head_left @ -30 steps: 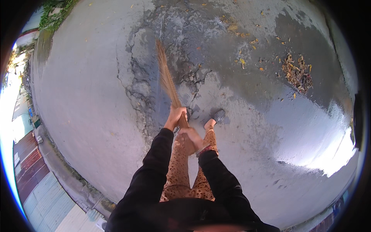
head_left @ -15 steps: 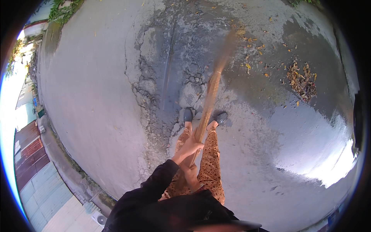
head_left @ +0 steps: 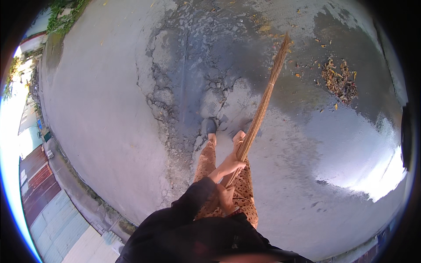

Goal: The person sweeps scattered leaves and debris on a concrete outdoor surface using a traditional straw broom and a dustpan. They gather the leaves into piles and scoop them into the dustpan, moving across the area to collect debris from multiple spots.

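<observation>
A long straw broom (head_left: pixel 266 97) slants away from my body, its bristle tip pointing far and a little to the right. My left hand (head_left: pixel 232 164) is wrapped round the bundle partway up. Lower down, close to my lap, my right hand (head_left: pixel 226 196) grips the butt end. The broom passes in front of my right foot and hides part of it. Its tip lies over damp concrete near scattered yellow leaves (head_left: pixel 298 75); whether it touches the ground I cannot tell. A heap of brown and yellow leaves (head_left: pixel 340 81) lies to the right of the tip.
Cracked, broken concrete (head_left: pixel 164 94) with a wet patch (head_left: pixel 193 65) runs ahead of my feet. A shiny wet area (head_left: pixel 359 153) reflects light at the right. A kerb (head_left: pixel 83 184) and corrugated metal sheets (head_left: pixel 55 219) line the left, with green plants (head_left: pixel 63 19) far left.
The broom's tip has swung to the right and now shows sharply instead of blurred. Both hands have shifted slightly right with it, still gripping. The leaf heap looks unchanged.
</observation>
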A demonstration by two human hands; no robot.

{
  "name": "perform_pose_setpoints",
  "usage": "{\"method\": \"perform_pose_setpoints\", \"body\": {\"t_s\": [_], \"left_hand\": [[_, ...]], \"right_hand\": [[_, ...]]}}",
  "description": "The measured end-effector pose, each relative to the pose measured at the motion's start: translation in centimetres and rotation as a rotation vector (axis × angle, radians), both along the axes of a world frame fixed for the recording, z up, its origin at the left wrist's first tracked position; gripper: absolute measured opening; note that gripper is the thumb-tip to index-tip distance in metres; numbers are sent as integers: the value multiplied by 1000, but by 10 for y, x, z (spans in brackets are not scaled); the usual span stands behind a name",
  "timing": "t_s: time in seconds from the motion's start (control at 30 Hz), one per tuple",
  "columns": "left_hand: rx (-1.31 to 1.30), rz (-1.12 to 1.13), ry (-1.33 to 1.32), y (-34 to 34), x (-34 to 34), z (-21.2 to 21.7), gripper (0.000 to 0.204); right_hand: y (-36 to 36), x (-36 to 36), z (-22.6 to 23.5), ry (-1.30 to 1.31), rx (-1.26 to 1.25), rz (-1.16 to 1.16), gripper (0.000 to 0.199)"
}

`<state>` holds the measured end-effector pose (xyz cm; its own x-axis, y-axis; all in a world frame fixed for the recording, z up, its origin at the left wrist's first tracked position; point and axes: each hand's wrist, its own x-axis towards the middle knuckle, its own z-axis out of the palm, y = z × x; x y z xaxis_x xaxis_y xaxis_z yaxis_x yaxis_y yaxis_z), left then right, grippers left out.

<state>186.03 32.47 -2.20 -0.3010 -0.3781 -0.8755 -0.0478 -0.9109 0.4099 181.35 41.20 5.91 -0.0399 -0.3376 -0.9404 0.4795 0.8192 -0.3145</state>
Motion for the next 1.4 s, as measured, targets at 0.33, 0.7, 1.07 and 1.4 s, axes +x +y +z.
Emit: {"method": "perform_pose_setpoints", "body": {"t_s": [0.33, 0.7, 1.07, 1.4], "left_hand": [[216, 576, -158, 41, -36, 7, 64], [-28, 182, 110, -41, -57, 48, 86], [-20, 401, -304, -138, 88, -95, 8], [-28, -62, 125, -202, -27, -58, 92]], "right_hand": [[18, -123, -2, -543, 144, 380, 17], [-35, -78, 32, -133, -60, 198, 27], [-174, 3, -115, -708, 48, 140, 13], [-191, -22, -37, -174, -24, -258, 16]]}}
